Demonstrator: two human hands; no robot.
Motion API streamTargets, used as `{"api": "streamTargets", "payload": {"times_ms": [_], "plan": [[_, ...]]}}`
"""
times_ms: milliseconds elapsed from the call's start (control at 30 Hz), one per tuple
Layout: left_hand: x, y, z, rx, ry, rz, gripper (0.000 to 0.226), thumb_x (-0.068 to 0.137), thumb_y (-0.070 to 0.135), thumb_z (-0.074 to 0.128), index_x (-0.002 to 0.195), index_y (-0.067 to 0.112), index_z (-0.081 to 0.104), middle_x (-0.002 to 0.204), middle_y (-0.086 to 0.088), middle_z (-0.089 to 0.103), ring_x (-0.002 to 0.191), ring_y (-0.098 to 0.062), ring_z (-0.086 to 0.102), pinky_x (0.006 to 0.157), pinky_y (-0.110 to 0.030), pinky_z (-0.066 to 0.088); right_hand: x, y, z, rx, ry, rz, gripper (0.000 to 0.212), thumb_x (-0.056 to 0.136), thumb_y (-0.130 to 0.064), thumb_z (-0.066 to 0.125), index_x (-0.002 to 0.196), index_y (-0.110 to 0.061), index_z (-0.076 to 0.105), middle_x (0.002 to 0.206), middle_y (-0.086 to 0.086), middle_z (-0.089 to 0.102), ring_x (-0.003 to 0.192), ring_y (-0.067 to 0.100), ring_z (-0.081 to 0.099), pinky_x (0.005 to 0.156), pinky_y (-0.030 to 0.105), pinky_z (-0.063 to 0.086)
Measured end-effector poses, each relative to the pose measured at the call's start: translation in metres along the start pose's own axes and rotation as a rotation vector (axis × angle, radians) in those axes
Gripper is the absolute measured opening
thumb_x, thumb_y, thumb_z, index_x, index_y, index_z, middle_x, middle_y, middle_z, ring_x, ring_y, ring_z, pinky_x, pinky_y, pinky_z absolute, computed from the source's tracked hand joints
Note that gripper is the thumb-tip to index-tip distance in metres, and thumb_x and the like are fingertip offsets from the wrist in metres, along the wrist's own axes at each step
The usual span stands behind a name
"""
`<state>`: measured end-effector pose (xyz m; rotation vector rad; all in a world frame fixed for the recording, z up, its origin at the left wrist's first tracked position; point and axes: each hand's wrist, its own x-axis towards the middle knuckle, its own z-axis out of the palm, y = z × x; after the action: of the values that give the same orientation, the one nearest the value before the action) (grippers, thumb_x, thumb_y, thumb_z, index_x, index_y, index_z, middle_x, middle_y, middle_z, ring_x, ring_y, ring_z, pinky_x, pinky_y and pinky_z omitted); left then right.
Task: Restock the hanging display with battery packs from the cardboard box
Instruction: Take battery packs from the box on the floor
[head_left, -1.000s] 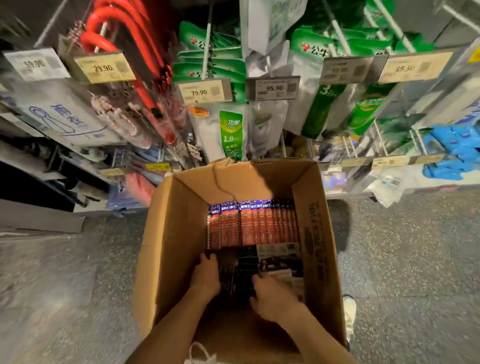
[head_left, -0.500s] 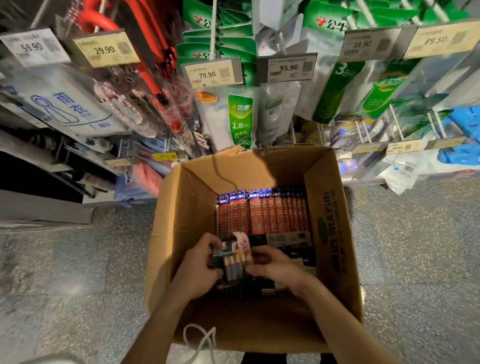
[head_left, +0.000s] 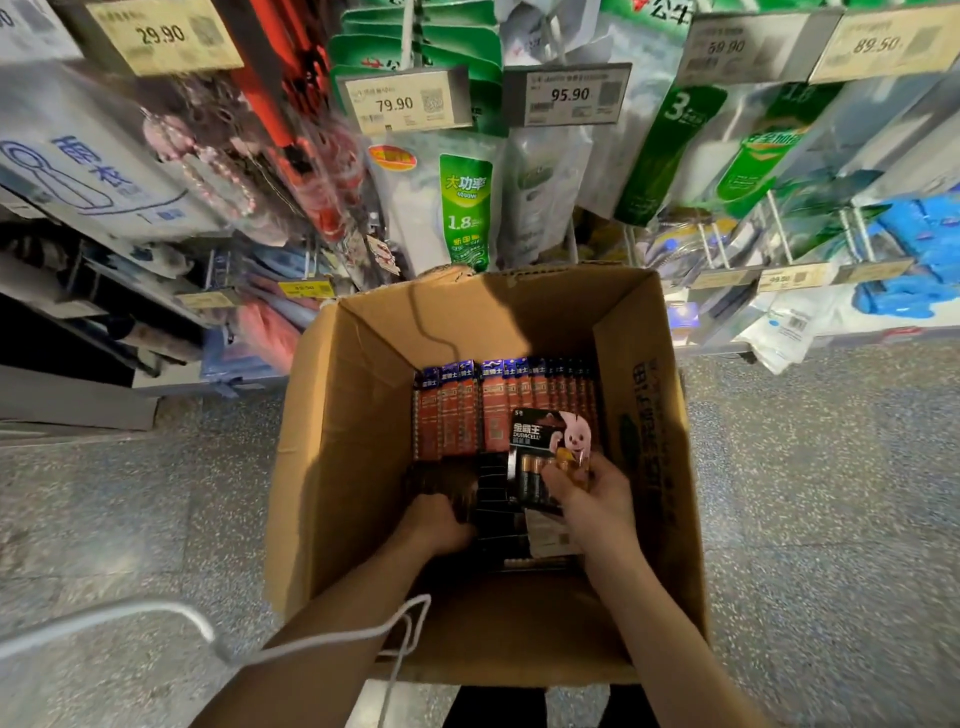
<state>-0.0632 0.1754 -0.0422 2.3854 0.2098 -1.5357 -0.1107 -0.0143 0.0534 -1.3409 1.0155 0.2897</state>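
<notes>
A battery pack (head_left: 537, 441) is clamped upright by the right hand (head_left: 597, 499); the left hand (head_left: 439, 522) is set knuckles-up among dark packs (head_left: 493, 488), its grip not discernible.

Speckled grey floor (head_left: 831, 519) under an open cardboard box (head_left: 353, 457).

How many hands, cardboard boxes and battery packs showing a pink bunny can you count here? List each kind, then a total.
Hands: 2 (left hand, right hand)
Cardboard box: 1
Bunny battery pack: 1, held in the right hand
Total: 4
</notes>
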Motion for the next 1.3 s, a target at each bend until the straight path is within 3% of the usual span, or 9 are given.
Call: {"api": "streamTargets", "payload": {"times_ms": [267,500,600,767,833,967,1067,1133,1300], "plan": [[0.003,0.016,0.014,0.397,0.18,0.056,0.016,0.094,0.02,0.064,0.108,0.015,0.071,0.114,-0.007,0.07,0.105,-0.025,0.067,0.085,-0.034,0.055,-0.028,-0.014,-0.033,0.021,-0.019,-0.072,0.018,0.094,-0.016,0.069,0.103,-0.031,0.07,0.093,-0.013,0.077,0.094,0.01,0.072,0.089,0.04,0.057],[-0.053,0.037,-0.036,0.293,0.181,0.087,0.021,0.09,0.045,0.064,0.084,0.025,0.066,0.088,0.005,0.068,0.077,-0.012,0.064,0.062,-0.027,0.047,-0.059,-0.036,-0.056,0.031,-0.112,-0.092,0.019,0.088,-0.033,0.07,0.106,-0.026,0.071,0.101,0.002,0.077,0.101,0.023,0.072,0.096,0.055,0.054],[-0.101,0.042,-0.061,0.229,0.304,0.212,0.016,0.097,0.035,0.057,0.082,0.029,0.06,0.096,0.003,0.07,0.089,-0.017,0.066,0.069,-0.029,0.048,-0.078,-0.054,-0.073,0.065,-0.118,-0.141,0.011,0.094,-0.024,0.07,0.105,-0.02,0.071,0.098,0.004,0.078,0.096,0.023,0.073,0.084,0.043,0.06],[-0.192,0.059,-0.082,-0.229,0.395,0.478,0.028,0.099,0.016,0.064,0.098,0.044,0.072,0.126,0.027,0.057,0.126,0.002,0.046,0.105,-0.016,0.027,-0.11,-0.09,-0.101,0.119,-0.095,-0.208,0.007,0.094,-0.014,0.07,0.09,-0.016,0.075,0.085,0.006,0.076,0.082,0.022,0.07,0.081,0.037,0.054],[-0.23,0.073,-0.075,-0.519,0.39,0.484,0.029,0.098,0.013,0.065,0.109,0.038,0.075,0.126,0.02,0.069,0.122,-0.002,0.058,0.112,-0.027,0.038,-0.12,-0.108,-0.109,0.131,-0.141,-0.229,0.012,0.092,-0.015,0.072,0.081,-0.017,0.073,0.073,0.003,0.068,0.07,0.018,0.059,0.076,0.035,0.047],[-0.313,0.126,-0.051,-1.113,0.378,0.572,0.025,0.098,-0.008,0.048,0.108,0.0,0.07,0.103,-0.019,0.077,0.079,-0.018,0.074,0.06,-0.019,0.058,-0.141,-0.142,-0.143,0.193,-0.236,-0.335,0.017,0.086,-0.016,0.075,0.076,-0.006,0.065,0.063,-0.003,0.056,0.067,0.009,0.043,0.072,0.03,0.032],[-0.37,0.175,-0.029,-1.545,0.259,0.732,0.034,0.094,-0.005,0.039,0.109,-0.005,0.07,0.101,-0.023,0.076,0.081,-0.029,0.077,0.06,-0.035,0.063,-0.168,-0.166,-0.185,0.214,-0.3,-0.443,0.018,0.084,-0.029,0.076,0.094,-0.015,0.075,0.109,0.01,0.075,0.09,0.003,0.061,0.09,0.029,0.04],[-0.389,0.198,-0.011,-1.673,0.218,0.81,0.039,0.089,0.004,0.042,0.111,0.003,0.074,0.115,-0.022,0.073,0.096,-0.036,0.075,0.066,-0.048,0.064,-0.182,-0.174,-0.219,0.237,-0.36,-0.489,0.022,0.092,-0.013,0.071,0.099,-0.033,0.08,0.114,-0.003,0.076,0.107,0.001,0.067,0.1,0.028,0.042],[-0.426,0.262,0.036,-1.637,0.28,0.829,0.033,0.106,0.021,0.04,0.129,0.013,0.062,0.123,-0.021,0.07,0.097,-0.039,0.073,0.06,-0.049,0.063,-0.206,-0.178,-0.299,0.408,-0.482,-0.484,0.022,0.094,-0.007,0.065,0.113,-0.015,0.072,0.111,0.014,0.075,0.106,0.032,0.072,0.085,0.051,0.059]]}}
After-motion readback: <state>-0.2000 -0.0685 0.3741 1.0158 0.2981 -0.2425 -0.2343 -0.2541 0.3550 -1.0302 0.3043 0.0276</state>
